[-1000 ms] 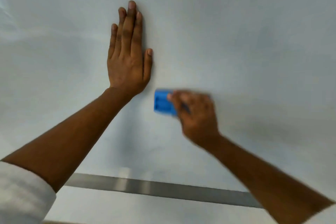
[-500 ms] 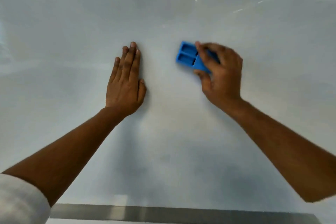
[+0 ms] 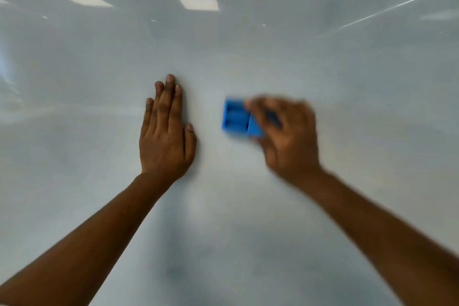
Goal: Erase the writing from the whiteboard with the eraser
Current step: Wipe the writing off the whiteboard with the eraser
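Head view looks onto a glossy, pale grey-white whiteboard point(image 3: 248, 206) that fills the whole frame. Its smooth surface mirrors rectangular ceiling lights point(image 3: 198, 4) in the upper middle and upper left, and a thin bright streak runs across the upper right corner. Faint cloudy smudges show low in the centre; no clear writing can be made out.

Left of centre, the left hand point(image 3: 165, 136) lies flat against the whiteboard, palm to the surface, its fingers straight, close together and pointing up, the thumb tucked alongside. It holds nothing. Its bare forearm runs down to the lower left corner.

Just right of centre, the right hand point(image 3: 285, 136) is smeared by motion blur. Its grip is curled round the right part of a small rectangular blue plastic eraser point(image 3: 234, 118), fingers point(image 3: 250, 105) over the top edge and the thumb underneath. The eraser's hard moulded back faces the camera, with shallow ribbed recesses on its uncovered left part, and it sits at the whiteboard between the two hands, apart from the left thumb. Whether it touches the surface cannot be told. The right forearm slants down to the lower right corner.
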Demonstrator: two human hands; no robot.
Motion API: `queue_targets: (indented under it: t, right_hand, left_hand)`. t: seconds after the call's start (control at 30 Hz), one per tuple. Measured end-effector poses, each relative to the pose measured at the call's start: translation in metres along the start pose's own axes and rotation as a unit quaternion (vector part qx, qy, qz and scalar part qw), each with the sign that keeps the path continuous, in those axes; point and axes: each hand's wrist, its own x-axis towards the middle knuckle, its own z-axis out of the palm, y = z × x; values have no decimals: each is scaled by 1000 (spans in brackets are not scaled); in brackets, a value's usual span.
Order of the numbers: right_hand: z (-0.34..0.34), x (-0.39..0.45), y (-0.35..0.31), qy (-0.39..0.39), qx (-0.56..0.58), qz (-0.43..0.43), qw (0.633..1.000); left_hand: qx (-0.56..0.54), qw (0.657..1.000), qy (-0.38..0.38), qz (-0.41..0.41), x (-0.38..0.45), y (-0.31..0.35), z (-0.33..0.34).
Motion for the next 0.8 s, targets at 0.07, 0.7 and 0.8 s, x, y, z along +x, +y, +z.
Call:
queue_targets:
  t: [0.07,0.7,0.8]
  right_hand:
    - [21,-98,-41,-38,15,-18,999]
    - [-68,8,73,9,22,73,997]
    - [-85,93,121,22,-8,92,995]
  left_hand:
    - [4,1000,-18,8,-26,8,3]
    - [-2,996,-78,37,-1,93,21]
    - [11,997,-61,45,18,107,30]
